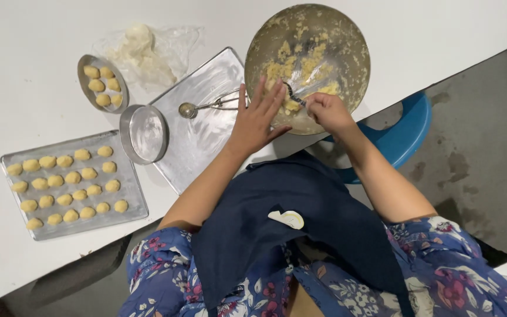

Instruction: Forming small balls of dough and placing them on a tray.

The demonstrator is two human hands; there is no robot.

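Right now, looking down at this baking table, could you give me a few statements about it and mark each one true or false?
1. The rectangular metal tray at the left holds rows of small yellow dough pieces. True.
2. The large round metal bowl is clean inside. False: crumbly yellow dough clings to it.
3. The right hand holds a tool inside the bowl. True.
4. The left hand grips the metal scoop. False: the scoop lies on the flat metal sheet beside that hand's open fingers.
5. The small oval metal dish holds a few dough pieces. True.
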